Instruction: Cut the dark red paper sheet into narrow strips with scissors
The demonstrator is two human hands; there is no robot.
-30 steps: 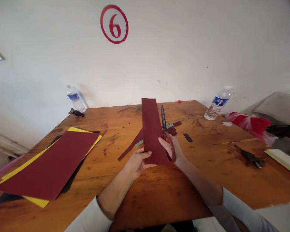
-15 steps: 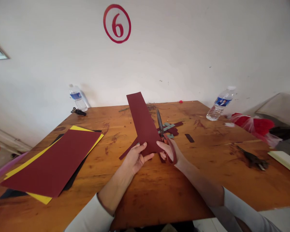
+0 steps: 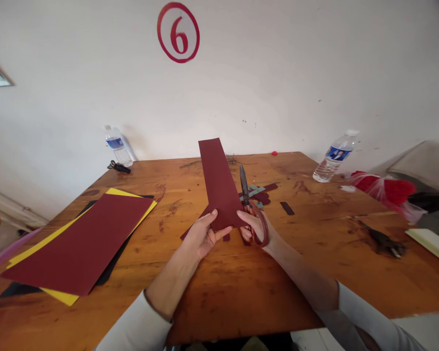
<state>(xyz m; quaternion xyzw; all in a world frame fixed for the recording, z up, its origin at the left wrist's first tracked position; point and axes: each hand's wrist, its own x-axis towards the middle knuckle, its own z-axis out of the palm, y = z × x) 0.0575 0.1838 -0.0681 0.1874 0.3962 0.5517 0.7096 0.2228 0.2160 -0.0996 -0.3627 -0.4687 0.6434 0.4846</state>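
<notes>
A long strip of dark red paper (image 3: 219,180) is held up over the table, its far end raised. My left hand (image 3: 204,234) pinches its near left corner between thumb and fingers. At the near right corner, my right hand (image 3: 258,229) grips the strip with thumb and fingertips. Scissors (image 3: 263,229) with reddish-brown handles hang on that same hand, their dark blades together and pointing away from me. Beneath and beyond the hands lie dark red and grey-green paper scraps (image 3: 263,197).
On the left rests a stack of red, yellow and black paper sheets (image 3: 84,243). Water bottles stand at the back left (image 3: 118,146) and back right (image 3: 336,156). Dark pliers-like tool (image 3: 384,241) lies right, near red material in plastic (image 3: 384,187). Small black object (image 3: 119,167) lies back left.
The strip has swung slightly to the right and now points straighter away from me. My left hand has shifted a little with it; the scissors stay in my right hand.
</notes>
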